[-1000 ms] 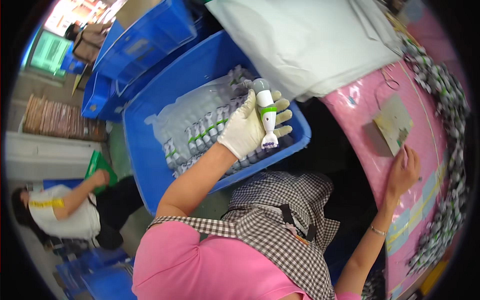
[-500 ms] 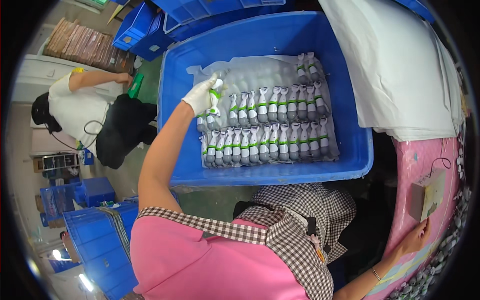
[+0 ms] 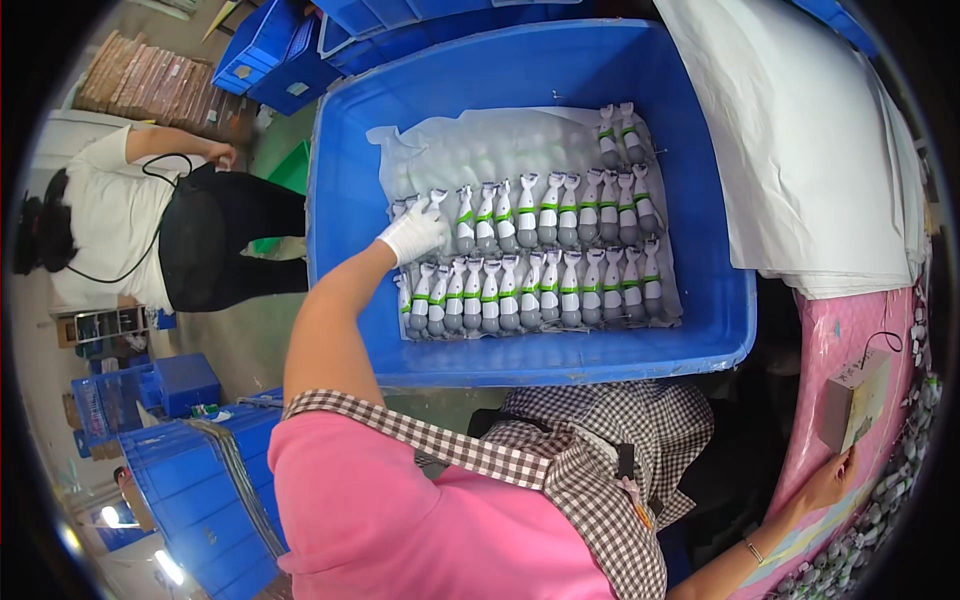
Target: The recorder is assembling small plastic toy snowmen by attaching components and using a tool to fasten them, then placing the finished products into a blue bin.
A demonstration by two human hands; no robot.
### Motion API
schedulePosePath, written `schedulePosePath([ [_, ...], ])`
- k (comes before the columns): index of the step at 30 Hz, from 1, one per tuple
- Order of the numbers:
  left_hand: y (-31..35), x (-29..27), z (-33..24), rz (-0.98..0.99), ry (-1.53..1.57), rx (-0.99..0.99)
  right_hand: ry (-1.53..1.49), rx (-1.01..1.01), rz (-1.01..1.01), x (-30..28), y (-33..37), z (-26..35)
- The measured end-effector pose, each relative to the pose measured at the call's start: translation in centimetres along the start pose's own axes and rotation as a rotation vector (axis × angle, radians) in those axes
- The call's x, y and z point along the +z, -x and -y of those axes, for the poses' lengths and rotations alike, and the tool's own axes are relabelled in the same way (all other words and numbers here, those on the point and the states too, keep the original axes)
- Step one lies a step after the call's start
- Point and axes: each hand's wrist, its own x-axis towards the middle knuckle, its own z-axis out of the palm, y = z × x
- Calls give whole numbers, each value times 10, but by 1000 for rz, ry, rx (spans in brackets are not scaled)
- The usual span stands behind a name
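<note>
My left hand (image 3: pixel 417 232), in a white glove, reaches into a big blue bin (image 3: pixel 540 362). Its bent fingers close over the left end of the middle row, on a pin-shaped piece mostly covered by the glove. Such pieces (image 3: pixel 528 212) have grey rounded ends, white wraps and green bands; they lie side by side in rows on thin white paper (image 3: pixel 470 130). Two more pieces (image 3: pixel 608 137) sit at the far right of the bin. My bare right hand (image 3: pixel 828 480) rests on the pink-covered table, loosely bent fingertips beside a small box (image 3: pixel 858 400).
A stack of white sheets (image 3: pixel 810 150) overhangs the bin's right side. Many grey pieces (image 3: pixel 870 540) lie along the table's right edge. At the left, a person (image 3: pixel 120 210) in a white top stands near blue crates (image 3: pixel 200 480). More blue crates (image 3: pixel 285 60) stand behind the bin.
My left hand has moved down toward me with a piece, from above the paper to the middle row's left end. The other person has shifted. My right hand stays by the box.
</note>
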Motion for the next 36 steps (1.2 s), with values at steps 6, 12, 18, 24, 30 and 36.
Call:
schedulePosePath([
  [6, 6, 30, -23, -42, 37, -217, -24, -1, 25, 3, -2, 5],
  [12, 23, 29, -46, -7, 146, -394, -100, 112, 52, -12, 8, 49],
  [18, -81, -12, -55, -241, 795, -1031, -10, 28, -53, -42, 14, -20],
  [24, -31, 172, -36, -168, 580, -1046, -245, -106, -188, 4, 0, 59],
  [30, -110, 54, 3, -288, 714, -860, 33, -7, -445, -105, -15, -47],
  [36, -86, -33, 24, -354, 828, -1086, 28, 479, -416, -102, -103, -202],
])
